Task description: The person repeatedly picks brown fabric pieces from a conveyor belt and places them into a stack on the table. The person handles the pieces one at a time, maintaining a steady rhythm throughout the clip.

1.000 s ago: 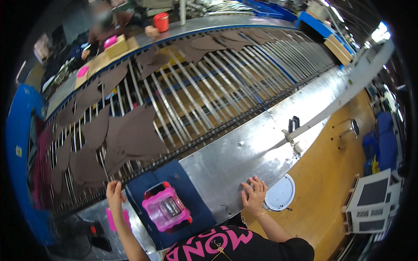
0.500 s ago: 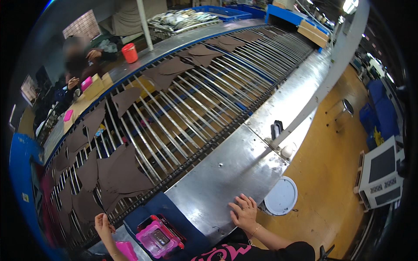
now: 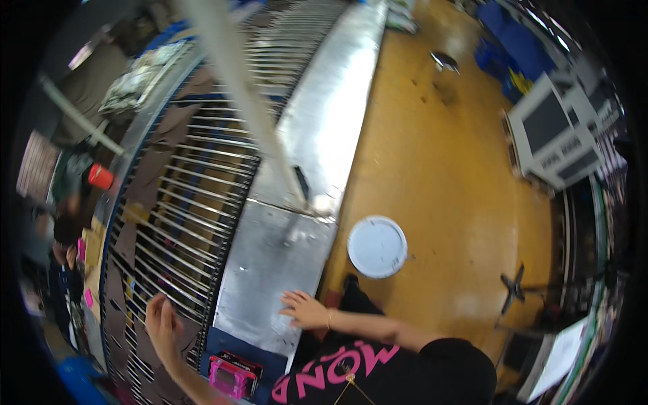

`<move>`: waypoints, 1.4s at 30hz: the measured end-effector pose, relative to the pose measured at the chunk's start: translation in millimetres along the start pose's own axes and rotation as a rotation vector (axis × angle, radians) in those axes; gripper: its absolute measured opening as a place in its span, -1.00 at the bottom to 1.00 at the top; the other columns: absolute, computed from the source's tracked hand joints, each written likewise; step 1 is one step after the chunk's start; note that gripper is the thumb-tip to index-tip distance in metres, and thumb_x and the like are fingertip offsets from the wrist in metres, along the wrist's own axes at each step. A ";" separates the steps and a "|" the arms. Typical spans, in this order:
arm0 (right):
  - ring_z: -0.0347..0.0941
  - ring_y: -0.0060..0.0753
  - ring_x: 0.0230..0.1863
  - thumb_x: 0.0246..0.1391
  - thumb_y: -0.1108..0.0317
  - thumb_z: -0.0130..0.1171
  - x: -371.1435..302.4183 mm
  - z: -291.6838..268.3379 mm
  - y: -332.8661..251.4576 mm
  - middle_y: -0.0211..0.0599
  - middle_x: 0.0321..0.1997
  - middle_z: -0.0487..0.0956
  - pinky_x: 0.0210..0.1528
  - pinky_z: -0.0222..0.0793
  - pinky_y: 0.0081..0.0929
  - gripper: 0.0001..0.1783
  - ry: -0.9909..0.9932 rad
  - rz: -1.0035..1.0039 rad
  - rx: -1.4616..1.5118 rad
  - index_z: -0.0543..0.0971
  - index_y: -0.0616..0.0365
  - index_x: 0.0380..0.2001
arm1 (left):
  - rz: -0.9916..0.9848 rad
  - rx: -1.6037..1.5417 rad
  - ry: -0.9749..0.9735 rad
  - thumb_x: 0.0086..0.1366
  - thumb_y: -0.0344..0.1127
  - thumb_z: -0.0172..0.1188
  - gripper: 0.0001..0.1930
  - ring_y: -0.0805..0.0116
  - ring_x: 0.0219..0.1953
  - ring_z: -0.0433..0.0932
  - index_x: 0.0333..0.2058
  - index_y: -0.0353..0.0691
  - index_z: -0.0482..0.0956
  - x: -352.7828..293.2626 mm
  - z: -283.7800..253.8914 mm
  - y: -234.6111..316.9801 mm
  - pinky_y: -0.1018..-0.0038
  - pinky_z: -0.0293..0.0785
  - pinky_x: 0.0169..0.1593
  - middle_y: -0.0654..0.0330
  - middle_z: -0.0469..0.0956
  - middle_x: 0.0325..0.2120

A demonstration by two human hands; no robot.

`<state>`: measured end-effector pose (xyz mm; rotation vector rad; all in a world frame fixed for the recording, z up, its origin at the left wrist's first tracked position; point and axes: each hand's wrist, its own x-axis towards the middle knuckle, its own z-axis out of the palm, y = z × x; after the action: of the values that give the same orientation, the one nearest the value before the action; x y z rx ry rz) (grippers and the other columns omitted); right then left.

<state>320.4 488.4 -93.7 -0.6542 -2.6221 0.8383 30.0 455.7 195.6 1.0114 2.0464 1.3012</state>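
My left hand [image 3: 163,329] is raised over the near edge of a slatted metal conveyor [image 3: 189,233], its fingers curled and nothing visible in them. Dark brown flat cut pieces [image 3: 145,174] lie along the slats, some near and below that hand. My right hand [image 3: 305,310] spreads its fingers on the bare metal table [image 3: 263,277], holding nothing. Between my arms, a clear box with a pink frame [image 3: 226,374] rests against a red and black one on a dark blue mat [image 3: 270,364].
A white post [image 3: 236,88] rises from the table edge. Right of the table stands a white-lidded bucket [image 3: 376,246], with a round stool [image 3: 444,62] farther off. A white machine [image 3: 553,128] stands at the right. Across the conveyor are a red bucket [image 3: 100,177] and a blurred person [image 3: 67,229].
The view has swung to the right, so more floor shows and the conveyor sits farther left. My left hand has lifted and curled. My right hand stays spread over the table.
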 end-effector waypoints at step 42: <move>0.57 -0.12 -0.26 0.07 -0.07 -0.03 -512.3 133.5 -42.4 -0.21 -0.30 0.63 -0.20 0.41 -0.14 -0.57 1.135 2.438 0.963 0.61 -0.05 -0.20 | 0.959 0.993 -2.850 0.24 -0.06 0.17 -0.46 0.35 -0.45 0.55 0.08 -0.26 0.35 -549.0 629.9 148.7 0.46 0.49 -0.33 0.04 0.53 -0.30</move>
<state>684.7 134.8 -249.5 -2.4150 0.6168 1.0797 868.9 388.7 86.0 1.8457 -0.5052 -1.2578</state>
